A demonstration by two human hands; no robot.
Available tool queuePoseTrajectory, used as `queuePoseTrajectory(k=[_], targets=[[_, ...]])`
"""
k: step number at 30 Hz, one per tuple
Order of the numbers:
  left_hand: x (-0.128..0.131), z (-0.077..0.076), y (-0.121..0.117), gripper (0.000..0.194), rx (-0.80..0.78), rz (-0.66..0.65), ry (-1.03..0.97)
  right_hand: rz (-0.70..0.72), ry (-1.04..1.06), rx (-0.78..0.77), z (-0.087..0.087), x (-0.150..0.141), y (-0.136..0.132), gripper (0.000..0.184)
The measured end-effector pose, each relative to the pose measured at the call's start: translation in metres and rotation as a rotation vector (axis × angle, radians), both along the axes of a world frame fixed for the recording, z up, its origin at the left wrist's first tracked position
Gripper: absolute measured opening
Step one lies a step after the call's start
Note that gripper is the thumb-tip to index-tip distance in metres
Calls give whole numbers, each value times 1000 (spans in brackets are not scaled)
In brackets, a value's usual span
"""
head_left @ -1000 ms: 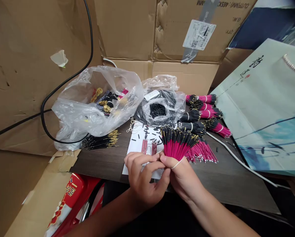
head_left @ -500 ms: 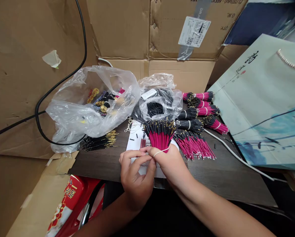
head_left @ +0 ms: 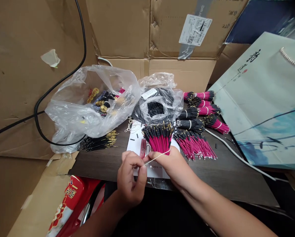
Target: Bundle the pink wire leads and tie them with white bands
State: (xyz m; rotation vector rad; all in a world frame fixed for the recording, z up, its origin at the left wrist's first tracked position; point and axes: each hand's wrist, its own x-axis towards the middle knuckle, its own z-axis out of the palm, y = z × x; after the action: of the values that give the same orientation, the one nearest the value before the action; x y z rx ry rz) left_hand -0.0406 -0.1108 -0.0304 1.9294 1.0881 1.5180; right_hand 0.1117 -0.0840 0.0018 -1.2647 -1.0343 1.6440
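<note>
My right hand (head_left: pixel 173 164) is wrapped round a bundle of short pink wires (head_left: pixel 159 140) with black sleeves and gold tips at the top. A pale rubber band (head_left: pixel 158 157) runs across the bundle and over my right thumb. Its free end is pinched between thumb and forefinger of my left hand (head_left: pixel 131 177), which stretches it toward the lower left. Just right of the held bundle, loose pink wires (head_left: pixel 195 144) with silvery ends lie on the table. A white printed sheet (head_left: pixel 135 144) is under the hands, with a few small black tube pieces on it.
Banded pink and black wire bundles (head_left: pixel 190 124) are stacked at the right. An open bag of black tubes (head_left: pixel 155 108) and a larger clear plastic bag (head_left: pixel 70 105) stand behind. Black wires (head_left: pixel 98 142) lie left. A paper bag (head_left: pixel 268 108) and a white cable (head_left: pixel 241 158) bound the right side.
My left hand has moved down and left, drawing the rubber band out into a longer stretch. The wire bundle in my right hand has shifted slightly down and left.
</note>
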Motion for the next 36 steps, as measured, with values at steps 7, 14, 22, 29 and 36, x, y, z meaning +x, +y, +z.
queuePoseTrajectory(k=[7, 14, 22, 29, 36], targets=[[-11, 9, 15, 32, -260, -80, 295, 82, 75, -3, -1, -8, -5, 8], [1, 6, 15, 56, -898, -430, -408, 208, 19, 12, 9, -10, -6, 15], [14, 36, 21, 47, -1119, -495, -659, 239, 55, 128, 22, -14, -5, 8], [15, 40, 26, 39, -1116, -506, -746, 94, -105, 208, 8, -18, -11, 20], [14, 34, 31, 46, -1145, -593, -681, 80, -136, 121, 4, -18, -15, 31]])
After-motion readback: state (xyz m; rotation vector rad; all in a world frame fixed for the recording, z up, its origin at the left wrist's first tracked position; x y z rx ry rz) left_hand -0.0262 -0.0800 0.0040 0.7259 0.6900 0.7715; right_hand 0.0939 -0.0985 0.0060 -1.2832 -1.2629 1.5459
